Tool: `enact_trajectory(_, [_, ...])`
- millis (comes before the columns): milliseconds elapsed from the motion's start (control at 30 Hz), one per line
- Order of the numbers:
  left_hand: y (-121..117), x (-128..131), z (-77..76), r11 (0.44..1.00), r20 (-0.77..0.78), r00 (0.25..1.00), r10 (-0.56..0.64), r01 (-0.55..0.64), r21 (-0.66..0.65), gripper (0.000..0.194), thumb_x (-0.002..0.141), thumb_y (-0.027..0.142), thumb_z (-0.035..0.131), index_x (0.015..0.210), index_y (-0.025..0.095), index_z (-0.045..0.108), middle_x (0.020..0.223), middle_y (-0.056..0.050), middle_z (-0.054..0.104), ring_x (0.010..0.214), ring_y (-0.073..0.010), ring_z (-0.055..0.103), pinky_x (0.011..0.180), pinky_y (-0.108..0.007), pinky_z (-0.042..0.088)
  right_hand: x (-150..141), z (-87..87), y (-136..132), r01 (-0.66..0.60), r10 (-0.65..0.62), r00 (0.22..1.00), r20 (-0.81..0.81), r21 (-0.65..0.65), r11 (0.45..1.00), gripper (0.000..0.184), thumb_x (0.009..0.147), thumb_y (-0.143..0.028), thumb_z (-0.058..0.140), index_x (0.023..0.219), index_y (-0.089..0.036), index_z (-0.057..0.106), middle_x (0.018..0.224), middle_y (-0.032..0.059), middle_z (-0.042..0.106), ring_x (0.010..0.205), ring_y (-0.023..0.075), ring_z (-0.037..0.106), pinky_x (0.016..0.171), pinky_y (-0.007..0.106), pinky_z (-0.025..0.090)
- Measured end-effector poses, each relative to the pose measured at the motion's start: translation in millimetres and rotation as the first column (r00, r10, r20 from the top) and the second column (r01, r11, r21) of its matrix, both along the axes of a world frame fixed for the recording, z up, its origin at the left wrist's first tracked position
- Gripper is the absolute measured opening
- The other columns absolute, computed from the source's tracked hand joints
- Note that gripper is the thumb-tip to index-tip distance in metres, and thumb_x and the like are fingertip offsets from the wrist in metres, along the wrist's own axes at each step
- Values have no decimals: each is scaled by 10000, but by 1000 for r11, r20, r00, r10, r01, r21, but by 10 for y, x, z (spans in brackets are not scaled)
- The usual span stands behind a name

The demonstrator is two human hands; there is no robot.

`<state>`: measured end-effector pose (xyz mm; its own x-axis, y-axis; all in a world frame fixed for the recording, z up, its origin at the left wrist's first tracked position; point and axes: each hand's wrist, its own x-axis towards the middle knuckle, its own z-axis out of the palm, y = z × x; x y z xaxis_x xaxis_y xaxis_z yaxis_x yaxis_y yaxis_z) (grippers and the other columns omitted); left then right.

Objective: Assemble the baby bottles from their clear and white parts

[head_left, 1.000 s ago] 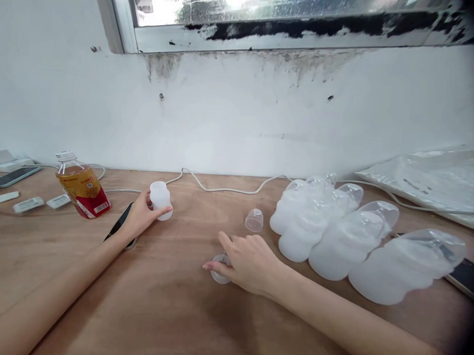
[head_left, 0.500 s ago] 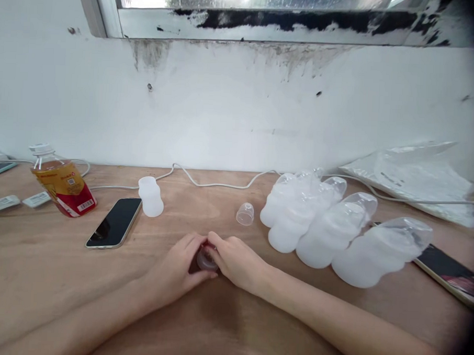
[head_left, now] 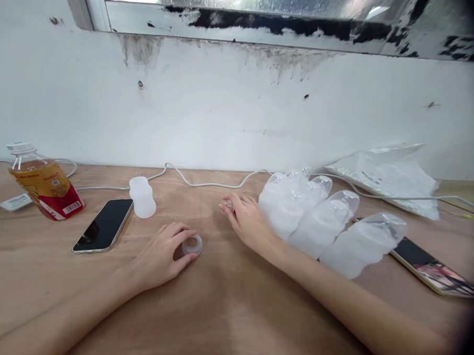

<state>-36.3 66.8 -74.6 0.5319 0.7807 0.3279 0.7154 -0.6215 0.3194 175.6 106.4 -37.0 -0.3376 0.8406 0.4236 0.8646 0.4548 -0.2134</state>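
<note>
My left hand [head_left: 166, 255] rests on the wooden table with thumb and fingertips closed around the side of a translucent collar ring [head_left: 192, 244]. Farther forward, my right hand [head_left: 245, 217] has its fingers around a small clear dome cap [head_left: 228, 204], mostly covered by the fingers. An uncapped, waisted white baby bottle [head_left: 142, 197] stands on the left side, beyond my left hand. Several similar baby bottles with clear dome caps [head_left: 340, 245] are grouped to the right, partly behind my right wrist and forearm.
On the left are a drink bottle [head_left: 48, 182] with a red and yellow label and a dark-screened phone [head_left: 103, 225]. A white cable [head_left: 209, 184] runs along the wall. Another phone [head_left: 433, 267] and a plastic bag [head_left: 390, 179] lie at the right.
My hands have parted. The left stays with the ring, while the right has reached forward to the dome cap and closed on it. The view has shifted slightly to the right.
</note>
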Motion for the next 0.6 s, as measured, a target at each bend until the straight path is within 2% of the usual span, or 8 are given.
enact_trajectory(100, [-7,14,2,999,-14,1000,0,0,37,332,789,277,517,1105,171,519,1070,-99,498,963,-231,481,821,-377,401,-12,-128,74,25,-25,1000,-6,-16,1000,218,909,-236,321,1002,-118,479,972,121,609,907,195,555,763,283,399])
enact_trajectory(200, [-3,20,-3,999,-23,1000,3,-2,47,337,790,275,512,1110,168,515,1057,-98,499,950,-230,485,817,-382,409,-23,-171,108,48,-48,999,4,-29,998,237,911,-239,311,1010,-105,481,970,132,604,916,202,552,750,275,404])
enact_trajectory(333, [19,16,-60,999,-24,1000,11,-10,41,341,801,274,493,1121,155,499,1077,-97,488,951,-204,495,820,-336,429,-34,-139,137,62,-60,998,37,-50,997,246,907,-250,319,1006,-108,494,929,141,607,887,223,561,736,299,400])
enact_trajectory(433, [15,14,-80,999,-51,998,27,-24,46,347,798,287,497,1121,160,501,1083,-94,493,938,-201,503,811,-328,437,-26,-100,149,44,-41,998,55,-56,997,241,901,-260,337,1008,-109,493,916,146,611,965,255,527,765,323,386])
enact_trajectory(533, [3,18,-20,997,-107,993,51,-44,63,357,799,287,496,1133,159,505,1042,-91,524,911,-212,511,807,-354,431,-23,-66,112,11,-8,999,46,-62,998,246,895,-267,355,1057,-111,456,983,143,602,1047,261,484,774,320,381])
enact_trajectory(600, [24,23,49,995,-153,986,73,-61,78,345,796,256,495,1125,155,518,990,-91,556,899,-232,517,804,-386,421,-47,-60,67,0,2,1000,25,-82,997,287,894,-286,356,1113,-106,398,974,132,606,963,236,540,706,293,398])
